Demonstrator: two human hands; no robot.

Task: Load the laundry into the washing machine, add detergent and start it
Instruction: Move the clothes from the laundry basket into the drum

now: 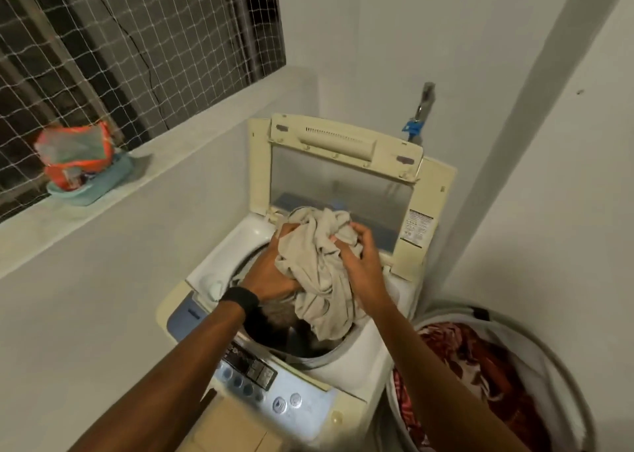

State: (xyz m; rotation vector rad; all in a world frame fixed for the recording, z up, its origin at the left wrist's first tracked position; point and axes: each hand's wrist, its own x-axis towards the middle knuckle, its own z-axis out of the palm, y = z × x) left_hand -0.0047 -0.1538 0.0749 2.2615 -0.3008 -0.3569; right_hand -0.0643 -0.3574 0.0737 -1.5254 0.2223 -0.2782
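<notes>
A top-loading washing machine stands in the corner with its lid raised. Both hands hold a bundled beige garment over the open drum. My left hand, with a black band on the wrist, grips the bundle's left side. My right hand grips its right side. The cloth's lower end hangs into the drum. A blue control panel with round buttons runs along the machine's front. An orange detergent pouch sits in a teal tray on the window ledge at left.
A white laundry basket with red patterned clothes stands right of the machine. A tap with a blue fitting is on the wall behind. A netted window fills the upper left above the ledge. A cardboard box lies at the front.
</notes>
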